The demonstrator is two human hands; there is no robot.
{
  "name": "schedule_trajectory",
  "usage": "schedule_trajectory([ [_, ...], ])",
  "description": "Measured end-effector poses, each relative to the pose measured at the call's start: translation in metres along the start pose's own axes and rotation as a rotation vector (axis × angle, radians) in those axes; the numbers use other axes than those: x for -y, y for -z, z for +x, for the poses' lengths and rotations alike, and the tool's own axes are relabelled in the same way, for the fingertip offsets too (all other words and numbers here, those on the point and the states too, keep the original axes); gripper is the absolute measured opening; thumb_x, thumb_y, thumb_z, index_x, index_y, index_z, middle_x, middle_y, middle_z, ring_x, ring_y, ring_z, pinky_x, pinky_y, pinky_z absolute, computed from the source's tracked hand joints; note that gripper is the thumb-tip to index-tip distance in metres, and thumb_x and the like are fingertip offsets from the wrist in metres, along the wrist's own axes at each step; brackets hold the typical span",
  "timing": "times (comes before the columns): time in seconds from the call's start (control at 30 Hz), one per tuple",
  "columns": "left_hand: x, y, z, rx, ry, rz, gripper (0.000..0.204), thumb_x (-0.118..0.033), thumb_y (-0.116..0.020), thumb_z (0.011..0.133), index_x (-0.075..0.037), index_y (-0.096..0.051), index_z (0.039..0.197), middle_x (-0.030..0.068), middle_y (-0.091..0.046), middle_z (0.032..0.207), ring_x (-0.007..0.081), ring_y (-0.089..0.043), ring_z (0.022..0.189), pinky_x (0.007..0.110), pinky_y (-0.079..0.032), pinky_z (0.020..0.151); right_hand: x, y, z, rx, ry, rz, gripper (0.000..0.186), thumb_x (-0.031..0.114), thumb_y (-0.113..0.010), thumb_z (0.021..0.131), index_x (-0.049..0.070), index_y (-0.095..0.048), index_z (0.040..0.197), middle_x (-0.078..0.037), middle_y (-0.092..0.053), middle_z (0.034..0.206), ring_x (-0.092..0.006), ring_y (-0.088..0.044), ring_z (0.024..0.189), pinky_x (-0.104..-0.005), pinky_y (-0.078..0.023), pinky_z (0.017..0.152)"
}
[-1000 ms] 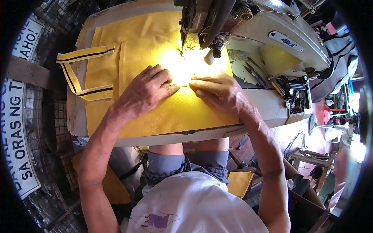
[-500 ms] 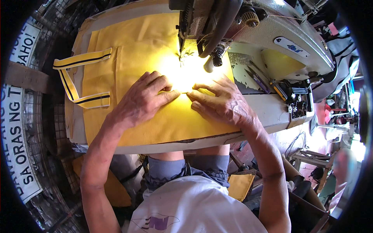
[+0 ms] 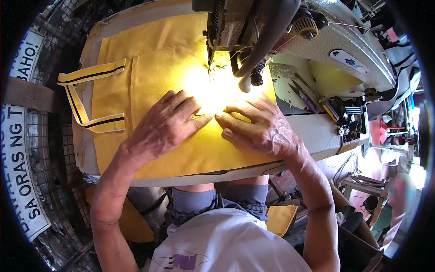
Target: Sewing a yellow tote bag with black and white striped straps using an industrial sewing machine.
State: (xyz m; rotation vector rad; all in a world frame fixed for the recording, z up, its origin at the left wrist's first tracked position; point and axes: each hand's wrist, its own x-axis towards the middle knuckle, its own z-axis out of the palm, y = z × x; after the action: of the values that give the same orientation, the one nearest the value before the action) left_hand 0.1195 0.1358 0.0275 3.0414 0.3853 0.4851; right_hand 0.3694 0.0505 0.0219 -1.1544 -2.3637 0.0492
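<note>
Yellow fabric lies on the sewing machine bed. My left hand rests on it with curled fingers, pinching at the fabric with the thumb stretched toward my right fingertips. Opposite, my right hand has its bent fingers pressed together on the same fabric, below the needle area. A bright lamp glare washes out the fingertips and the spot between them. A yellow strap with a dark stripe forms a loop at the fabric's left edge.
The machine arm spans the upper right, with scissors and a yellow-handled tool on its bed. More yellow pieces lie below the bed. A wire grid with signboards stands at left, cluttered gear and a blurred figure at right.
The view has shifted, so the machine bed, fabric and both hands sit lower in the picture. Both hands keep their grip and have moved very little relative to the fabric.
</note>
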Motion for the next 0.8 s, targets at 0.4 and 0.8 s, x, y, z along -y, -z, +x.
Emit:
schedule_trajectory([
  [0.4,-0.0002,0.0001,-0.0012,-0.104,0.067,-0.175,0.027,-0.008,-0.064,0.079,-0.003,-0.071,0.104,0.0069,-0.056,0.095,0.0245,-0.056,0.097,0.036,-0.048,0.093,0.0053,-0.0016,0.0008,-0.060,0.072,-0.032,0.026,0.021,-0.073,0.084,0.003,-0.072,0.103,-0.006,-0.065,0.106,-0.0229,-0.062,0.099,-0.0380,-0.050,0.083],
  [0.8,0.0044,-0.0002,-0.0024,-0.028,0.007,-0.105,0.039,-0.018,-0.069,0.084,-0.009,-0.068,0.122,0.0100,-0.059,0.132,0.0286,-0.053,0.127,0.045,-0.040,0.112,0.0056,-0.0001,0.0005,-0.005,-0.009,0.014,0.032,0.022,-0.074,0.085,0.007,-0.069,0.114,-0.005,-0.065,0.110,-0.0229,-0.061,0.103,-0.0401,-0.048,0.089],
])
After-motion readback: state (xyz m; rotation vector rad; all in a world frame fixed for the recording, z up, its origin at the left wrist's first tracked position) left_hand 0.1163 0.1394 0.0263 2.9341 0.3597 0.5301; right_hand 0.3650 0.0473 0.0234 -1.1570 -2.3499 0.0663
